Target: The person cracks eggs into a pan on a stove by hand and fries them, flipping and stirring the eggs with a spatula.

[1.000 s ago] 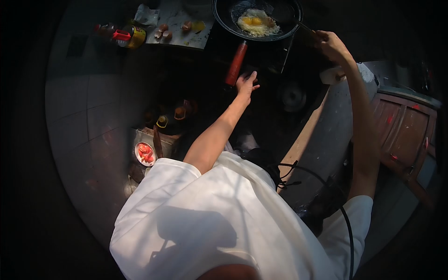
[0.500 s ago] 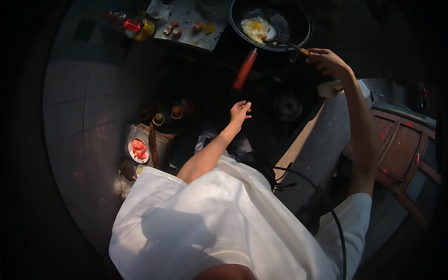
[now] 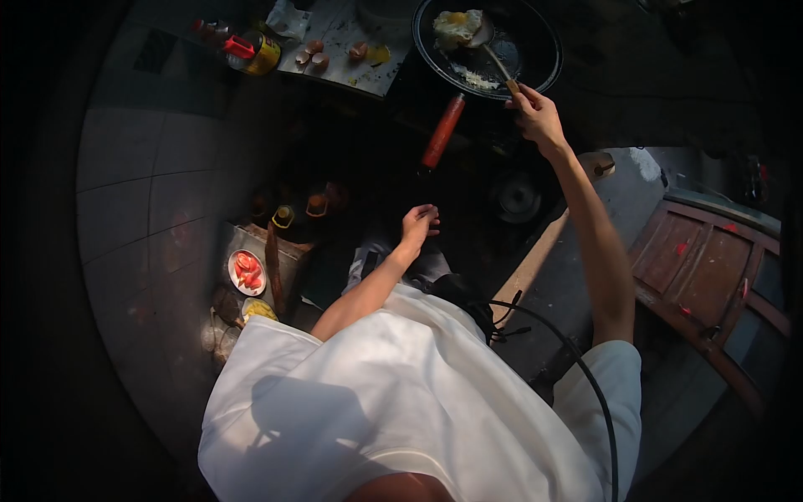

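Observation:
My right hand [image 3: 539, 120] is closed around the wooden handle of a spatula [image 3: 497, 64]. The spatula's head is at a fried egg [image 3: 457, 27], which lies toward the far left of a dark frying pan [image 3: 527, 58]. Loose scraps of egg white [image 3: 475, 79] stick to the pan's near side. Pointing toward me is the pan's red handle [image 3: 442, 132], touched by neither hand. Below it, in front of my body, my left hand [image 3: 419, 229] hangs with loosely curled fingers, slightly apart, and nothing visible in them.
Cracked eggshells [image 3: 316, 54] and spilled yolk lie on the counter [image 3: 355, 79] left of the pan. A yellow container [image 3: 263, 54] stands farther left. Lower left are a plate of cut red pieces [image 3: 248, 273] and a yellow-filled bowl [image 3: 259, 309]. A black cable [image 3: 577, 351] crosses my right side.
My right hand has moved left with the spatula, and the egg has shifted to the pan's far left, leaving scraps. My left hand has drawn back toward my body.

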